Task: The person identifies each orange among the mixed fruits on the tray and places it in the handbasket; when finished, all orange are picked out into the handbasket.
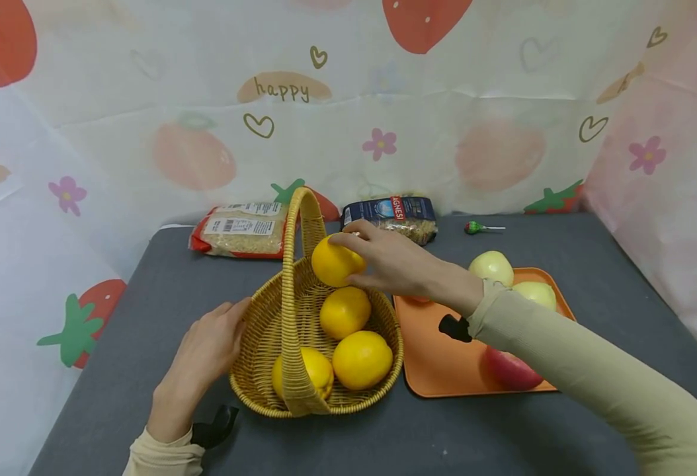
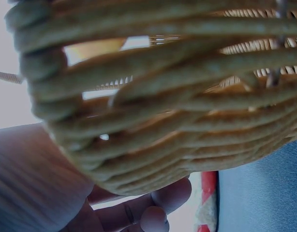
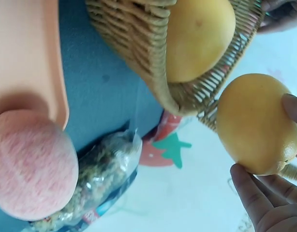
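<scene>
My right hand (image 1: 399, 264) pinches a yellow-orange orange (image 1: 332, 263) between thumb and fingers, just above the far right part of a wicker basket (image 1: 255, 390). In the right wrist view the held orange (image 3: 255, 123) is beside the basket's rim, clear of the weave. Inside the basket lie three more oranges: one toward the back (image 1: 345, 313), one at the front right (image 1: 362, 360), and one partly behind the tall handle (image 1: 291, 284). My left hand (image 1: 208, 354) grips the basket's left rim; in the left wrist view its fingers (image 2: 170, 195) show past the woven wall.
Right of the basket sits an orange tray (image 1: 444, 370) with a red fruit (image 1: 512, 370) and pale green fruits (image 1: 535, 294), partly hidden by my right arm. Behind are a rice bag (image 1: 241, 231), a pasta bag (image 1: 393, 215) and a lollipop (image 1: 473, 227).
</scene>
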### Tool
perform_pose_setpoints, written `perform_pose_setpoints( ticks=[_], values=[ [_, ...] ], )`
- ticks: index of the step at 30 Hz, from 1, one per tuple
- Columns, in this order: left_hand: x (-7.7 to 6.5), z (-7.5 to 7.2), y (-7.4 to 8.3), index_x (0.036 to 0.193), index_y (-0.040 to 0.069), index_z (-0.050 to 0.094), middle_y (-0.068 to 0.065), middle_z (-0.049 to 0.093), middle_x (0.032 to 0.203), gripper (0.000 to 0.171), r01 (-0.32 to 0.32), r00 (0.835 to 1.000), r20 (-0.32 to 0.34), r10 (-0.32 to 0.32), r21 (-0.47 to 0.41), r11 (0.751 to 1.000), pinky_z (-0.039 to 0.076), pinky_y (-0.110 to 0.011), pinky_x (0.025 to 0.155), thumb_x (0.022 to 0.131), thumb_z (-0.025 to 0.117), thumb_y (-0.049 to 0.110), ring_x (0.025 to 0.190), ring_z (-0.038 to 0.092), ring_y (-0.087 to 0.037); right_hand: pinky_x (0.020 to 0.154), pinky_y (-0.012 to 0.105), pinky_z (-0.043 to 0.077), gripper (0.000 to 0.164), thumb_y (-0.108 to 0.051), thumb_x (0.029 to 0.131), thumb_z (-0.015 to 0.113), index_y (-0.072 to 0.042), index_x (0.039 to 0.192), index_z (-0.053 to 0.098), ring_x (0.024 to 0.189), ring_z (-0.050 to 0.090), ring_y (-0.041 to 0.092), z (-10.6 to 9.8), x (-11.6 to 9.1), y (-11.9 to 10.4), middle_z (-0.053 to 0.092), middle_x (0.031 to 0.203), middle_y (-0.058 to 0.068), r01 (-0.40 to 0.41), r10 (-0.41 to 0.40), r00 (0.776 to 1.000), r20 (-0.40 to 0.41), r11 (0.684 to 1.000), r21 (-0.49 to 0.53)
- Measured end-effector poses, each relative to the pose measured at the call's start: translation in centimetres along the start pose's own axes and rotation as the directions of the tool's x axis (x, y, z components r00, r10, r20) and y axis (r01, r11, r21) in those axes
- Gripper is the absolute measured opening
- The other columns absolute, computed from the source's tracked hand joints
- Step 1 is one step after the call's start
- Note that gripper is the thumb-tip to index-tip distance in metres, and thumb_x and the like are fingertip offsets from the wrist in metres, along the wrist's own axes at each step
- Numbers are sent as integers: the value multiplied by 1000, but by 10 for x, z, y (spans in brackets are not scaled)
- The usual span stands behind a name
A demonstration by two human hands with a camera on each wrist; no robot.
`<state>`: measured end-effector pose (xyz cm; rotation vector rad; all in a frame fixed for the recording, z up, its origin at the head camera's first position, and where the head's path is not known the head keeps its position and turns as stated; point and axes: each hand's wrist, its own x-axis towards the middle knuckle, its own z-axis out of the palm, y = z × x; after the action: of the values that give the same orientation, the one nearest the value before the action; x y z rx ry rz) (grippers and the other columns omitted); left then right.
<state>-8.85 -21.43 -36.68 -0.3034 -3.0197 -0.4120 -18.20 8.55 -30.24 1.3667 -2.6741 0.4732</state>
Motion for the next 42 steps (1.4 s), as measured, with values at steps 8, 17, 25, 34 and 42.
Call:
perform_pose_setpoints(
  ticks=[8, 17, 25, 34, 42],
  values=[
    [0, 0, 0, 131, -2, 58, -17, 66, 100, 37, -4, 1000, -8, 4, 0, 1000, 55, -47, 71, 95, 59, 7, 79, 63, -26, 78, 31, 53, 55, -30, 92, 68, -16, 141, 48, 92, 62, 20, 17, 19, -13, 49, 136, 13, 46, -46, 998, 38, 999, 0],
    [-1, 0, -1, 131, -1, 58, -17, 66, 99, 36, -5, 1000, -12, 5, -5, 1000, 55, -46, 69, 96, 58, 7, 77, 63, -27, 83, 32, 54, 50, -34, 92, 68, -13, 134, 53, 95, 64, 20, 31, 36, -31, 51, 134, 11, 135, -130, 988, 83, 990, -52],
    [1, 1, -2, 131, -1, 59, -16, 66, 97, 36, -12, 1000, -21, 12, 4, 1000, 55, -45, 68, 96, 57, 8, 75, 61, -25, 95, 37, 49, 52, -35, 91, 69, -16, 137, 54, 109, 60, 24, 37, 41, -39, 53, 134, 11, 152, -142, 981, 130, 986, -74],
    [-1, -1, -1, 131, 0, 59, -16, 66, 98, 37, -14, 1000, -26, 14, -2, 1000, 55, -46, 70, 95, 59, 6, 78, 62, -27, 106, 39, 43, 59, -34, 91, 68, -14, 144, 49, 122, 56, 25, 45, 44, -43, 55, 137, 11, 186, -170, 955, 243, 982, -43],
    [0, 0, -1, 132, 0, 59, -16, 66, 97, 37, -9, 1000, -22, 9, -4, 1000, 55, -45, 68, 96, 58, 7, 77, 62, -25, 106, 37, 44, 59, -33, 93, 66, -15, 146, 47, 122, 57, 24, 53, 41, -48, 53, 143, 10, 175, -160, 927, 339, 984, -14]
  ],
)
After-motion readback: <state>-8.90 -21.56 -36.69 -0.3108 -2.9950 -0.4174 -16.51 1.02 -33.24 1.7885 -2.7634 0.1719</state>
